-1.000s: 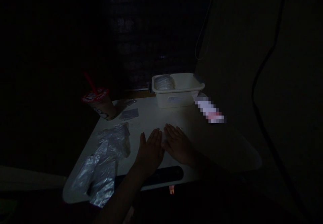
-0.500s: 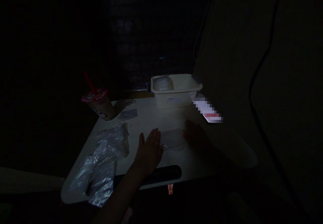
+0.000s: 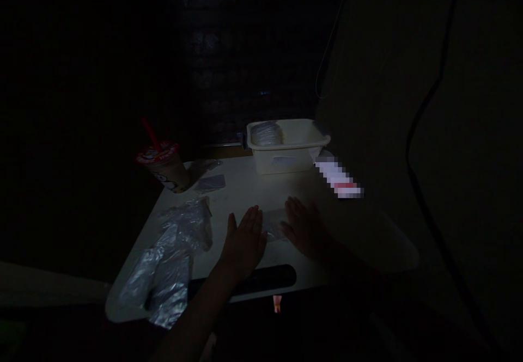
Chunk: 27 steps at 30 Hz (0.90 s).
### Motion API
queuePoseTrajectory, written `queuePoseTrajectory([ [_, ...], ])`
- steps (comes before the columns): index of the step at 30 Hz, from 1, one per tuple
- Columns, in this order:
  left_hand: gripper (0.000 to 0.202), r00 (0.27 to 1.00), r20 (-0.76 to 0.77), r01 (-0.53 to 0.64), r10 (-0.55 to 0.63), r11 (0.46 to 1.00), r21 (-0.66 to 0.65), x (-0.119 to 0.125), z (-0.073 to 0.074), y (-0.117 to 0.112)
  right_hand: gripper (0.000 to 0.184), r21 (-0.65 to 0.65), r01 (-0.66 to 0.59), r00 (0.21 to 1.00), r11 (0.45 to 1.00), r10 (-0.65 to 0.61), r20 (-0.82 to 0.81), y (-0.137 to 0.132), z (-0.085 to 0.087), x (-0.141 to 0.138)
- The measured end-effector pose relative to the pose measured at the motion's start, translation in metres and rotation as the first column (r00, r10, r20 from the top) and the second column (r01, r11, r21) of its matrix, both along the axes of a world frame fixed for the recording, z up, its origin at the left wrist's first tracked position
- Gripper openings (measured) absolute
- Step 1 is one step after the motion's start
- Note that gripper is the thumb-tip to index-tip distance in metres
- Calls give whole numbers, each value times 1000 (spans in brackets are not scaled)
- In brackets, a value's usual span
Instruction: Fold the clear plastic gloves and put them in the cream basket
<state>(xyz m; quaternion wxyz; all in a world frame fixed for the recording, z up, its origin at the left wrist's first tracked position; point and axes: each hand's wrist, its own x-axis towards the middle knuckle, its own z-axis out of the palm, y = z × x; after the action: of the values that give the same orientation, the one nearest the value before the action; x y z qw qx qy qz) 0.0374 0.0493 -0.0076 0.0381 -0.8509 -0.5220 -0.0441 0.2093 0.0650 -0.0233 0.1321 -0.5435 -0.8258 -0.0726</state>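
The scene is very dark. My left hand [image 3: 244, 240] lies flat on the white table [image 3: 327, 253], fingers stretched forward, pressing the left end of a small clear plastic bag [image 3: 274, 225]. My right hand [image 3: 304, 229] rests palm down on the bag's right end, fingers extended, in shadow. A strip of the bag shows between the two hands.
A heap of crinkled clear bags [image 3: 171, 261] lies at the table's left. A cup with a red lid and straw [image 3: 163, 167] stands at the back left, small bags [image 3: 210, 183] beside it. A cream tub [image 3: 288, 144] sits at the back. A dark bar [image 3: 261, 279] lines the near edge.
My right hand slid out to the right across the bag, uncovering it, then came partway back toward the left hand. My left hand stayed flat in place.
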Motion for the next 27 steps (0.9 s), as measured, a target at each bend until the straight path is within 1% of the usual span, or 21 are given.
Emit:
queuePoseTrajectory([
  [3,46,1000,8,2,-2,1000,-6,0,-1,0,46,25,71,997,997,-72,18,2,-5,19],
  [5,46,1000,16,6,-6,1000,-4,0,-2,0,42,9,88,996,996,-88,6,7,-3,28],
  [8,46,1000,28,13,-13,1000,-5,0,-1,1,34,-102,67,995,993,-74,-63,21,10,31],
  [10,46,999,47,15,-14,1000,-12,0,0,1,30,-174,10,995,985,-26,-92,35,22,27],
  [12,46,996,83,13,-11,1000,-26,-1,1,0,26,-226,-23,999,974,14,-43,48,32,21],
  [14,47,990,143,12,-5,999,-47,-1,0,-1,20,-280,-34,996,960,55,70,58,40,14],
  [16,48,970,244,21,-3,997,-71,-3,-1,-1,19,-316,-57,976,947,119,180,63,47,9],
  [17,47,948,317,22,5,996,-83,-4,-1,0,20,-319,-79,964,944,155,218,64,51,7],
  [18,45,913,407,16,25,995,-96,-6,-1,2,20,-310,-107,951,945,188,244,64,54,5],
  [19,44,858,510,7,54,993,-118,-8,0,5,19,-292,-144,940,946,222,258,64,58,3],
  [20,42,780,619,0,96,988,-153,-10,2,9,17,-266,-185,930,946,256,263,62,63,1],
  [22,40,573,794,37,206,960,-276,-13,10,19,14,-195,-275,913,941,320,254,59,73,-3],
  [23,38,470,837,95,280,927,-363,-15,16,25,14,-159,-320,906,934,351,237,58,78,-6],
  [24,35,394,844,168,364,874,-456,-16,21,31,14,-128,-361,901,924,381,207,57,82,-9],
  [25,29,346,825,233,446,811,-536,-16,25,37,13,-105,-393,900,914,405,159,56,86,-11],
  [26,22,323,797,281,510,753,-595,-16,29,43,13,-92,-417,902,904,424,85,57,89,-13],
  [27,18,310,772,305,554,712,-633,-15,31,48,13,-82,-426,905,901,426,-19,58,89,-14],
])
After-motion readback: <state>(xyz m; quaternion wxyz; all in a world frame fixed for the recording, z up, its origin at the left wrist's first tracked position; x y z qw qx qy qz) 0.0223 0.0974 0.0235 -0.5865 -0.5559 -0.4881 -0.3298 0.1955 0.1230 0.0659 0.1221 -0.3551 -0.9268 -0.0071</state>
